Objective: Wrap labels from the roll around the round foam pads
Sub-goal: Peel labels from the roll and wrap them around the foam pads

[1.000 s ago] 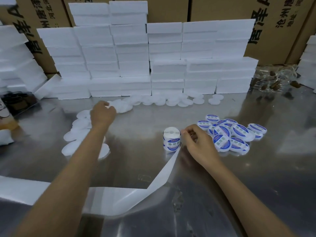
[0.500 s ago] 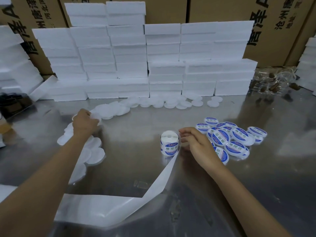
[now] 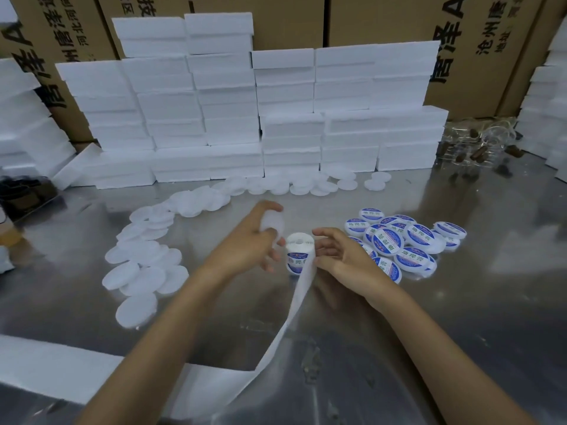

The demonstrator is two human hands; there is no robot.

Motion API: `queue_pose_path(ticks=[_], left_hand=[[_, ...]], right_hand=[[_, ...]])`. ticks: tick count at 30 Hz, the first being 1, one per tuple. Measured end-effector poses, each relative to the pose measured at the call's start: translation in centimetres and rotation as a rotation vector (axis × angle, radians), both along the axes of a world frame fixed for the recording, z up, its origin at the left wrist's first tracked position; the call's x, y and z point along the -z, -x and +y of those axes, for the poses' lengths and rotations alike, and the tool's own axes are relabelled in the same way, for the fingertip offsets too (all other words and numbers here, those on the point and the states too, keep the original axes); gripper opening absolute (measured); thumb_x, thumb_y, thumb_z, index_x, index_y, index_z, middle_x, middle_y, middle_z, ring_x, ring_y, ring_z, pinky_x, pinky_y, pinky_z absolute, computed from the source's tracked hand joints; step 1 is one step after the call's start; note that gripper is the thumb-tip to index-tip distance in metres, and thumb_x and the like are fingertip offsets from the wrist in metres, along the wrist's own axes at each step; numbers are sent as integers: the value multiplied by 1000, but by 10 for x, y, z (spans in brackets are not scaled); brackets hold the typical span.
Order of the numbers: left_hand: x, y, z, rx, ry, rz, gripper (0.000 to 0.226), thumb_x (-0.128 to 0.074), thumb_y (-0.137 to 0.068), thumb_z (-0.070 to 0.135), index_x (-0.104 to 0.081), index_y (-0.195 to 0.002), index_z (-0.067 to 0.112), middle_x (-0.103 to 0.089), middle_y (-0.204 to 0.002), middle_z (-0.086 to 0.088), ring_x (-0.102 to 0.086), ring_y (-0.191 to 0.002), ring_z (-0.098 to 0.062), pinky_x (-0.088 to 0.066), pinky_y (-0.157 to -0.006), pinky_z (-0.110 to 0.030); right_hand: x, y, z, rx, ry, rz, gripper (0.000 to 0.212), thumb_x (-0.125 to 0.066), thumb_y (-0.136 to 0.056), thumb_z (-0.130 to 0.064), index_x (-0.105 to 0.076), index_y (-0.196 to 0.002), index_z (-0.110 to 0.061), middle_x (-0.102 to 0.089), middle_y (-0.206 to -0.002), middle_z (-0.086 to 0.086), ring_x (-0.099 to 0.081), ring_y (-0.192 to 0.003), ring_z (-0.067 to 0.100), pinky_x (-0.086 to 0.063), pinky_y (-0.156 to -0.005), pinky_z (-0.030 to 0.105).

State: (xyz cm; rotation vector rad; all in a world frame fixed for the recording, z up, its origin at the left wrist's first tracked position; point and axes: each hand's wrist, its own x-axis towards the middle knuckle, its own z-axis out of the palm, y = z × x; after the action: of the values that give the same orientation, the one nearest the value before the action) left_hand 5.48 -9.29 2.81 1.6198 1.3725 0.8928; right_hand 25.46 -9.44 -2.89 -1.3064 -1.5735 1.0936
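- Pad (image 3: 274,223) sits in my left hand (image 3: 245,240), a plain white foam disc, blurred; thumb over its top and fingers curled under it, so I grip it just left of the roll (image 3: 300,252).
- The roll stands upright near the middle of the table (image 3: 460,317), a printed blue label facing me on its side.
- My right hand (image 3: 343,256) is just right of the roll, fingers loosely bent and spread; the lower fingertips are at the strip (image 3: 294,305) where it leaves the roll, but I cannot tell whether they pinch it or only touch it.
- The strip, white backing paper, runs from the roll toward the table's near edge, then folds and trails off to the near left corner.
- Labelled pads (image 3: 402,240) lie heaped right of my right hand, blue and white faces up, overlapping each other.
- Bare pads (image 3: 144,265) lie scattered on the left side of the table, in a band that curves back along the foot of the foam blocks (image 3: 245,118).
- The foam blocks are stacked in rows along the far edge, with printed cardboard boxes (image 3: 475,50) behind them.
- Clear packaging (image 3: 478,145) with small brown pieces inside lies at the far right corner.
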Motion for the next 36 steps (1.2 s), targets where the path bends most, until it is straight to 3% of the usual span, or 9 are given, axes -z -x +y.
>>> queue_pose_path(ticks=[3,5,7,11,17,20,25,29,36], left_hand=[[9,-22,-3,-60,-87,213,46,-69,-87,45,-39,-122,44,-68,-101,-5,-69,-87,-27,-57,-80,-42],[13,-30,0,-92,-133,252,69,-78,-73,56,-35,-125,45,-64,-103,1,-66,-89,-20,-50,-78,-33],[18,-35,4,-90,-160,271,79,-84,-67,52,-34,-128,42,-62,-104,0,-64,-90,-18,-48,-73,-28],[26,-31,11,-37,-100,135,76,-89,-70,31,-39,-126,40,-67,-105,-3,-70,-89,-21,-61,-81,-39],[40,-19,18,22,-49,-164,70,-84,-75,4,-45,-127,31,-73,-108,-10,-71,-98,-23,-60,-86,-36],[46,-18,22,25,-39,-193,71,-83,-76,3,-45,-129,31,-73,-109,-10,-69,-105,-27,-58,-93,-42],[53,-17,26,36,-46,-235,72,-85,-73,10,-46,-126,38,-74,-107,-2,-69,-106,-22,-55,-97,-46],[55,-18,25,37,-48,-253,71,-84,-65,22,-47,-122,43,-75,-102,6,-69,-105,-19,-57,-96,-43],[54,-22,22,24,-59,-282,72,-84,-58,27,-49,-118,45,-72,-112,1,-68,-108,-23,-58,-93,-44]], right_hand=[[-1,-1,-1,10,-18,-54,43,-71,-86,-8,-58,-124,-24,-64,-109,3,-62,-95,9,-49,-73,7],[0,-1,-1,16,-41,-99,37,-76,-83,-15,-60,-116,-24,-64,-107,4,-61,-94,12,-49,-72,8],[2,0,0,32,-50,-130,38,-80,-80,-21,-58,-111,-24,-63,-107,1,-61,-95,13,-52,-75,14],[2,-2,2,47,-12,-143,44,-85,-73,-28,-55,-105,-24,-65,-105,-3,-63,-97,11,-55,-86,27],[-1,-5,3,59,3,-71,40,-87,-72,-21,-60,-102,-21,-72,-95,-6,-69,-83,5,-52,-67,12],[0,-4,4,94,10,-68,36,-87,-72,-22,-63,-98,-21,-74,-87,-9,-70,-78,2,-51,-64,12],[5,-3,5,147,9,-64,30,-87,-73,-21,-65,-94,-19,-76,-82,-9,-72,-77,2,-56,-75,24],[6,-2,6,163,-3,-70,26,-86,-74,-21,-66,-91,-19,-75,-78,-12,-72,-75,1,-56,-72,22],[8,-3,6,163,-35,-60,22,-85,-75,-19,-67,-86,-14,-75,-82,-11,-72,-78,2,-57,-72,20]])
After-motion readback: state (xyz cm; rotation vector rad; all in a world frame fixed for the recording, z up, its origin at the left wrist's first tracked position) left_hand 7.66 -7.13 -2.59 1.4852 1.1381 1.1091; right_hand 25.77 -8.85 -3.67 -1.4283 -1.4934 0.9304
